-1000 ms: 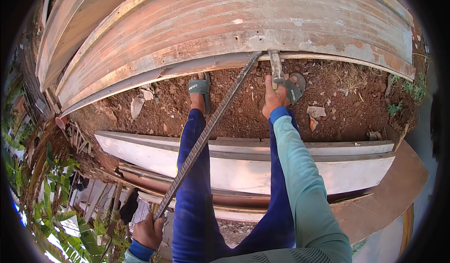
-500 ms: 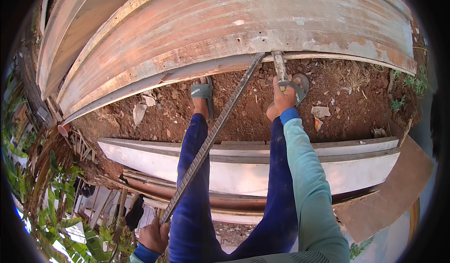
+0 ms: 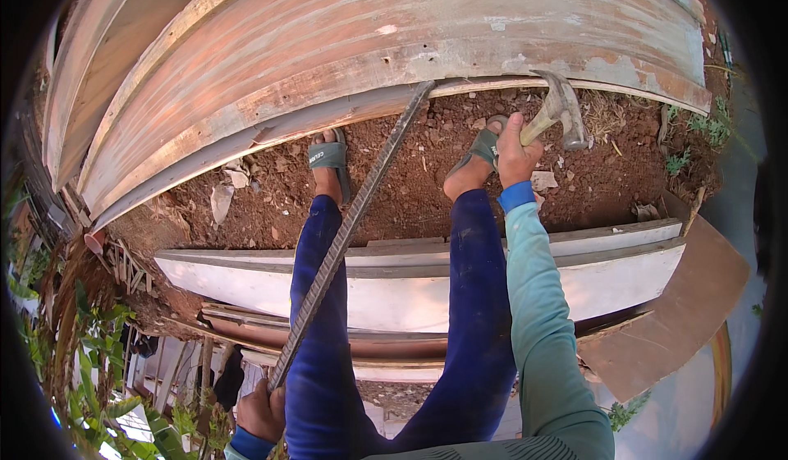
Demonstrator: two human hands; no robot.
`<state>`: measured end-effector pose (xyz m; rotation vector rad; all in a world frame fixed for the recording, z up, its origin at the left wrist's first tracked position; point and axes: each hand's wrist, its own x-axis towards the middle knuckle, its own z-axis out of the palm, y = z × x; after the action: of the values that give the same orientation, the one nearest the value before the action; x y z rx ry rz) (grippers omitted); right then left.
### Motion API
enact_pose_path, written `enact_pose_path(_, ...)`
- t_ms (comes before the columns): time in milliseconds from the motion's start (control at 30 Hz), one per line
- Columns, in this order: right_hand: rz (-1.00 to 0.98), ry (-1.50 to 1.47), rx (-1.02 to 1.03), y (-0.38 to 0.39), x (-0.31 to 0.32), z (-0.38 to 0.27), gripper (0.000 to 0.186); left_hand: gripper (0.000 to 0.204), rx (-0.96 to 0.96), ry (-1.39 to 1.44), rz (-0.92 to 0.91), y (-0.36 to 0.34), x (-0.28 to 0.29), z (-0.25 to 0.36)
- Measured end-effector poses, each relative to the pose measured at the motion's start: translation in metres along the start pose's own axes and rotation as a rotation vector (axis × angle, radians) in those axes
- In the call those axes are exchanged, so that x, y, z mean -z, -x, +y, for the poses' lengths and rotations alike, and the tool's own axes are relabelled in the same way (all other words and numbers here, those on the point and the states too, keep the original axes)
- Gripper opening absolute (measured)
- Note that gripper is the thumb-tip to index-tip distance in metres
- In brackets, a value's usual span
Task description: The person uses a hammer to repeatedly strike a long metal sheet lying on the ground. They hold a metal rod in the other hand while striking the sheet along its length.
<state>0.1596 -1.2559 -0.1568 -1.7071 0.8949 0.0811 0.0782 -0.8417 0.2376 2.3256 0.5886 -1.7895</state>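
Observation:
My left hand (image 3: 261, 411) is closed around the lower end of a long ribbed steel bar (image 3: 341, 242). The bar slants up and away from me, its far tip at the lower edge of a large wooden panel (image 3: 328, 58) with worn, paint-stained boards. My right hand (image 3: 519, 152) grips a claw hammer (image 3: 560, 111) by its handle, partly hidden by my fingers. The hammer's metal head hangs over the soil just to the right of my hand, its upper end close to the panel's edge.
My sandalled feet stand on reddish soil (image 3: 394, 189) strewn with chips. White-faced boards (image 3: 410, 296) lie across behind my feet, with more planks beneath. A brown sheet (image 3: 673, 320) rests at the right. Another wooden panel (image 3: 90, 74) leans at the far left, above plants (image 3: 98, 361).
The hammer has come away from the panel's edge, turned, and swung to the right with my right hand. The bar's tip stays at the panel edge. The whole view has shifted slightly.

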Motion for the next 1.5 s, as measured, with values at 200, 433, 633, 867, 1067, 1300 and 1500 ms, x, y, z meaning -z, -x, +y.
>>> enact_pose_path(200, -0.027, 0.044, 0.069, -0.011, 0.009, 0.009, 0.042, 0.043, -0.002, -0.020, -0.020, 0.003, -0.004, -0.002)
enact_pose_path(433, -0.030, 0.346, 0.118, -0.023, 0.014, 0.037, 0.033, 0.041, -0.030, -0.023, 0.053, 0.007, -0.004, 0.002)
enact_pose_path(633, -0.091, 0.345, 0.057, -0.038, 0.017, 0.082, 0.041, 0.042, -0.053, -0.031, 0.040, 0.009, -0.004, -0.006)
enact_pose_path(867, 0.049, 0.381, 0.211, -0.044, 0.001, 0.082, 0.049, 0.041, -0.018, -0.023, 0.032, 0.008, -0.008, -0.003)
enact_pose_path(1067, -0.101, 0.560, -0.155, 0.015, 0.022, -0.034, 0.044, 0.037, -0.045, -0.009, 0.083, 0.016, -0.001, 0.003)
enact_pose_path(1300, -0.043, 0.650, -0.183, 0.010, 0.018, -0.019, 0.044, 0.035, -0.103, -0.055, 0.135, 0.024, 0.038, 0.012)
enact_pose_path(1500, -0.044, 0.617, -0.158, 0.012, 0.009, -0.033, 0.036, 0.036, -0.079, -0.132, 0.127, 0.058, 0.094, 0.058)
